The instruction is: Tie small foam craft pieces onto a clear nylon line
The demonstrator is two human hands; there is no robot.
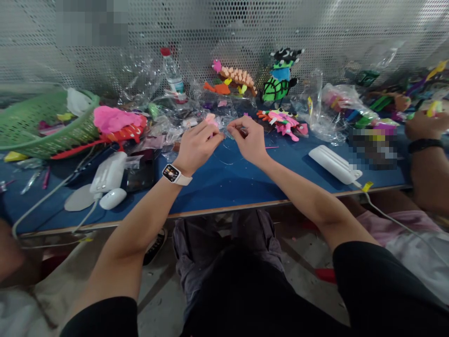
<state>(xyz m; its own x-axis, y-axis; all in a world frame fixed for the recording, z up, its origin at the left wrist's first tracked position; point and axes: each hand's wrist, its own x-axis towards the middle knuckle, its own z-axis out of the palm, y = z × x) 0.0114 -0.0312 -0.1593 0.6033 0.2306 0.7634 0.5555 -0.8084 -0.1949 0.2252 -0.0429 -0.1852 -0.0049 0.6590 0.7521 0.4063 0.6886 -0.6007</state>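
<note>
A perforated metal panel [196, 25] closes off the back of a blue bench [217, 189], with a concrete-looking floor [157, 292] below. Far left of the fingers, a green basket [26, 135] holds loose scraps, and a pink lump [115, 119] lies against its rim, over a red figure [129, 133]; nearer the person are a white device [110, 171] and a rounded white item [112, 199]. A bottle [173, 77] stands behind and left of the fingers, among crumpled clear wrappers [171, 126]. The left hand [196, 145] has its fingers closed on a pink piece [211, 120], seen just beyond the knuckles. The right hand [250, 140] curls its fingers toward a pinch just beside; I cannot tell whether they meet or grip anything. The work seems partway: the pink piece looks small and unfinished, and what is left on it is hard to judge. Beyond the fingers, a spiky-backed figure [240, 77] and, farther right, a green-and-black figure [277, 86] look done, as perhaps does the pink figure [286, 124] beside the right hand. Farther right lie another white device [331, 164], bagged coloured material [351, 103] and a co-worker's hand [426, 125].
</note>
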